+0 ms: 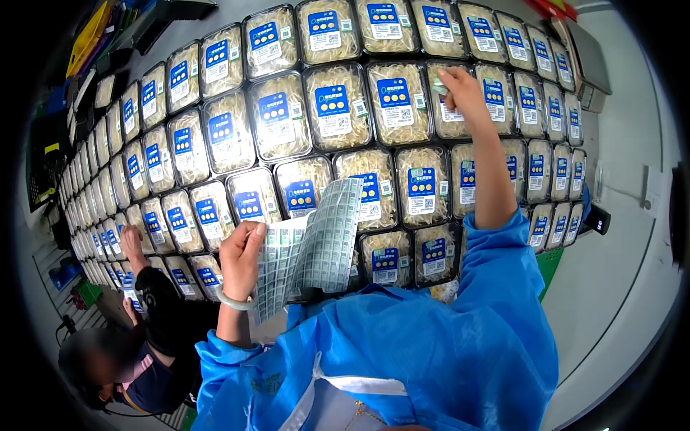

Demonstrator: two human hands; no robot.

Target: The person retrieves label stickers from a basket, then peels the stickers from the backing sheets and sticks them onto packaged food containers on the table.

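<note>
My left hand (241,262) pinches the edge of a curled sheet of small green-and-white stickers (327,233), which hangs over the front trays. Farther out on the right, my right hand (463,93) holds a small pale sticker (439,87) between thumb and fingers. It is over a clear-topped tray of bean sprouts (451,129) with a blue-and-white label, part of which the hand covers. Whether the sticker touches the tray cannot be made out. Beside it lies another bean sprout tray (399,103), also labelled.
Rows of similar trays (330,29) spread across the table. At the lower left, a co-worker's hand (132,243) reaches over trays. Yellow and black crates (90,39) stand at the upper left. A grey box (586,61) is at the right end.
</note>
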